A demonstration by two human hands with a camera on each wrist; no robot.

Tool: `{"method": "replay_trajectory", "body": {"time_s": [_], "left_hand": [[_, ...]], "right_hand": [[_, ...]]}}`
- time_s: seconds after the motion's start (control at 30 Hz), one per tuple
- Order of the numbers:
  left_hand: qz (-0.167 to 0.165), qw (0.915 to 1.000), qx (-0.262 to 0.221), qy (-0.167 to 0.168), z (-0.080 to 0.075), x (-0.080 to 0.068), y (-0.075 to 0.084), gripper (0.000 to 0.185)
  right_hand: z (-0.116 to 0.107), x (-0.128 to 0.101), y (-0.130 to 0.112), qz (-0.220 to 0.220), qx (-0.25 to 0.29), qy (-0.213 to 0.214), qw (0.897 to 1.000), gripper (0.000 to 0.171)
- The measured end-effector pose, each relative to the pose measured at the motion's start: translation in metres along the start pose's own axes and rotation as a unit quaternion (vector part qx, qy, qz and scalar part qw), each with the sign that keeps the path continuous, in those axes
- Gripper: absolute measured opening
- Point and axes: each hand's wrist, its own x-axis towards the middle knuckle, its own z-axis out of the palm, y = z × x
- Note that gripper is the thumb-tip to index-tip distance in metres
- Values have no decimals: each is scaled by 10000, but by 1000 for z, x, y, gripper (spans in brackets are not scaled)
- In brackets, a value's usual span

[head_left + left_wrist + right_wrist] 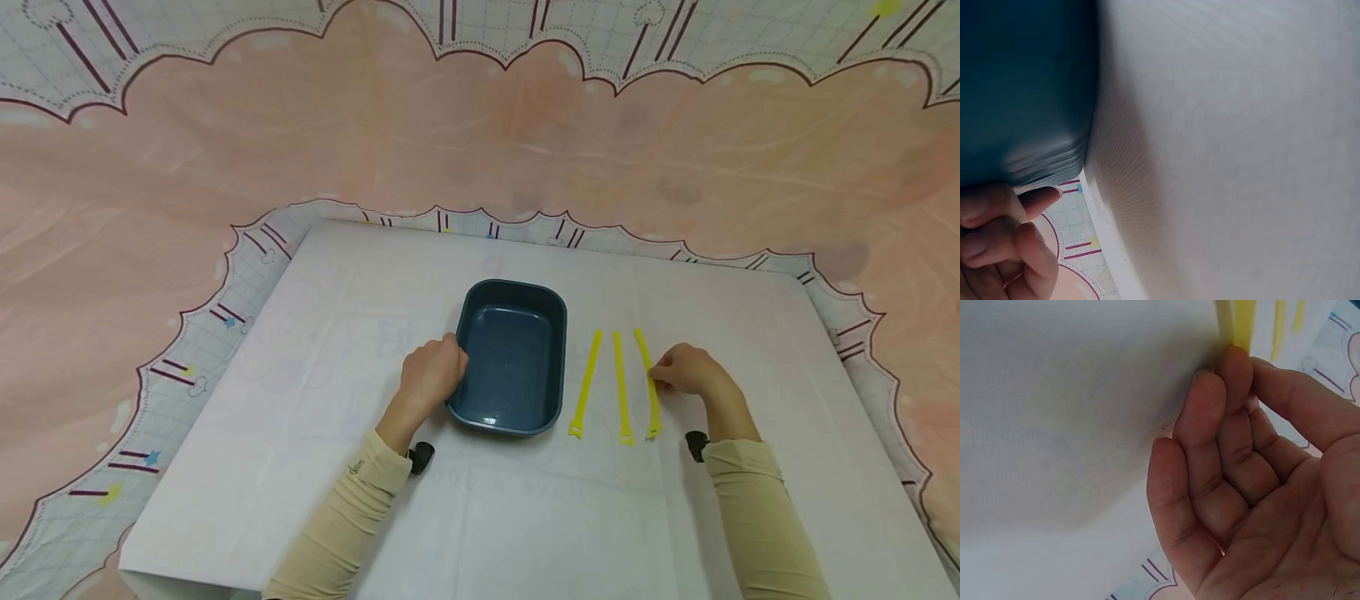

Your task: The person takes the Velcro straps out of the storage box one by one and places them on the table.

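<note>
A dark blue rectangular plastic basin (pixel 512 367) stands on the white table. With curled fingers, my left hand (pixel 435 367) grips its left rim; the left wrist view shows those fingers (pixel 1007 231) close against the basin's side (pixel 1029 94). Right of the basin lie three yellow cable ties, each with a wider slotted end toward me: a left one (pixel 586 383), a middle one (pixel 621 387) and a right one (pixel 653 408). Thumb and index finger of my right hand (pixel 692 371) pinch the right tie near its middle, and the other fingers curl loosely beside them.
The white table (pixel 525 533) has a raised edge over a patterned cloth (pixel 180 392) with scalloped borders. Black camera mounts sit on the left wrist (pixel 422 457) and the right wrist (pixel 697 446).
</note>
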Motion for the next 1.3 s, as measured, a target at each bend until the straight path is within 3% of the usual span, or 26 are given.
{"method": "replay_trajectory", "body": {"time_s": [0.57,1.03,1.3], "left_hand": [[-90,9999,-1,-97,0,0,1,19],[-160,9998,25,-104,-1,0,2,19],[-144,9999,21,-81,0,1,1,20]], "right_hand": [[3,-2,1,81,-51,-39,9999,25],[5,-3,3,-35,-44,207,9998,24],[7,-4,5,-19,32,205,9998,30]]}}
